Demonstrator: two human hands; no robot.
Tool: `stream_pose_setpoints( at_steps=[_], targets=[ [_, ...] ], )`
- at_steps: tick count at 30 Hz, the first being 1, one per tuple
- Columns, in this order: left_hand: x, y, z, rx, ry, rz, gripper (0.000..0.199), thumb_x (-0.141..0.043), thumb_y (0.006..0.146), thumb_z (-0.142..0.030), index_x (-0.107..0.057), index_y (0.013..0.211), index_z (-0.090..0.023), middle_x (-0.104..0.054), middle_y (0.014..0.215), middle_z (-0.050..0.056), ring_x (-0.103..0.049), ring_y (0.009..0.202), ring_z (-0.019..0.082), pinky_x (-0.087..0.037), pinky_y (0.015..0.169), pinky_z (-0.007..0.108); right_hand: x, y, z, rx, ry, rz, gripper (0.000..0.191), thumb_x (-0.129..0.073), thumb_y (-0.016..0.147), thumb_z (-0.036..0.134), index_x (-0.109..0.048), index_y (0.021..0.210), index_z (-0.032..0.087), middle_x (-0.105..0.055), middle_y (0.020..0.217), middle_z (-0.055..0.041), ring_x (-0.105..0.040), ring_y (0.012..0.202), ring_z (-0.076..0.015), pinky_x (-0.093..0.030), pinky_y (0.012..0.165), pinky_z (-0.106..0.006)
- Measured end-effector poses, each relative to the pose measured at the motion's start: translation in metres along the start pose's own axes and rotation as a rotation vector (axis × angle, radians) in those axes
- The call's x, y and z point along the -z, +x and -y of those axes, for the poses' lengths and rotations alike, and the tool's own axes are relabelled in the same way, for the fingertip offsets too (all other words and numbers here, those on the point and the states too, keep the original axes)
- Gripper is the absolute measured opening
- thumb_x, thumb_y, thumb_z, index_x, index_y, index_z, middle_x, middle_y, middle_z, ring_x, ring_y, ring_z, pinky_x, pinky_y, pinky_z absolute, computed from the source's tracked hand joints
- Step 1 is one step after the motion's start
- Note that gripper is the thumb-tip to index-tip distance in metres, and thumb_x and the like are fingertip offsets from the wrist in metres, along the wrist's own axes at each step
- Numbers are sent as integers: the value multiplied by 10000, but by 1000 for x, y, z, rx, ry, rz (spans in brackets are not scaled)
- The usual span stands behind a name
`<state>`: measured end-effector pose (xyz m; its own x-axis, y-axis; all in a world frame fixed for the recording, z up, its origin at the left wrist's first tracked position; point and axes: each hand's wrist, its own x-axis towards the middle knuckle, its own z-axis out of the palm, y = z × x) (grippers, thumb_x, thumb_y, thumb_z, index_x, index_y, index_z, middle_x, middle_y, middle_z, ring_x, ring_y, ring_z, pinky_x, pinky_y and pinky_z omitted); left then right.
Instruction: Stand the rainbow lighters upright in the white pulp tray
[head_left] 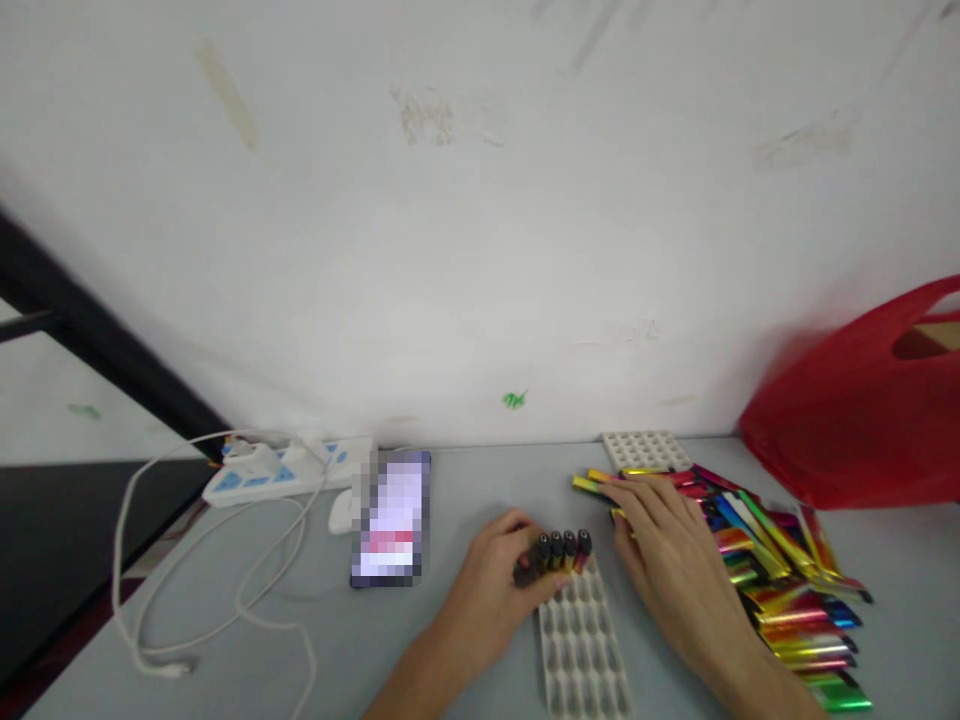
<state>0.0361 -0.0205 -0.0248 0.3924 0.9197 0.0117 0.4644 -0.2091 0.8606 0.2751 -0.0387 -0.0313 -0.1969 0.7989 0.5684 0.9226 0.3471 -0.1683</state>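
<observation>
My left hand is closed around a row of several slim shiny tubes with black ends, held upright at the far end of a pale moulded tray. The tray has rows of small hollows. Off to the right, my right hand curls its fingers over yellow shiny tubes at the left edge of a pile. Their ends stick out past the fingertips and near the thumb; the palm hides the rest. The pile of metallic, many-coloured tubes spreads behind and beside this hand.
A second pale tray lies by the wall. At the right stands a red bag. A phone, a white case and a power strip with a loose white cable occupy the left side.
</observation>
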Motion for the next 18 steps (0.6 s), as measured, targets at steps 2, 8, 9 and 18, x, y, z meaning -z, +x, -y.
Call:
stream_pose_setpoints(
  at_steps=[2, 8, 9, 18],
  targets=[
    [0, 0, 0, -12, 5, 3, 148, -910, 858, -243, -775, 895, -195, -683, 984, 26, -652, 928, 237, -446, 800, 310, -5, -1, -2, 82, -112, 18, 449, -497, 1045, 49, -687, 1435, 164, -768, 1419, -161, -636, 1375, -356, -398, 1175, -554],
    [1, -1, -3, -8, 11, 10, 139, -916, 868, -228, -792, 913, -182, -695, 997, 36, -658, 930, 238, -444, 794, 308, -7, -5, 1, 186, -73, 101, 567, -458, 996, -60, -706, 1406, 243, -793, 1423, -76, -666, 1371, -288, -300, 1200, -516],
    [0, -1, -3, -19, 9, 13, 133, -914, 875, -232, -801, 928, -187, -699, 1012, 37, -660, 945, 240, -449, 807, 308, -6, -5, 1, 192, -35, 123, 572, -456, 1000, -64, -708, 1396, 264, -800, 1405, -61, -680, 1338, -271, -312, 1174, -493],
    [-1, 1, -3, -15, 9, 14, 126, -912, 866, -234, -826, 951, -201, -702, 1007, 34, -658, 937, 235, -459, 795, 295, -21, -14, 1, 152, -77, 103, 570, -472, 997, -37, -670, 1451, 244, -792, 1373, -103, -668, 1311, -302, -334, 1155, -517]
  ],
)
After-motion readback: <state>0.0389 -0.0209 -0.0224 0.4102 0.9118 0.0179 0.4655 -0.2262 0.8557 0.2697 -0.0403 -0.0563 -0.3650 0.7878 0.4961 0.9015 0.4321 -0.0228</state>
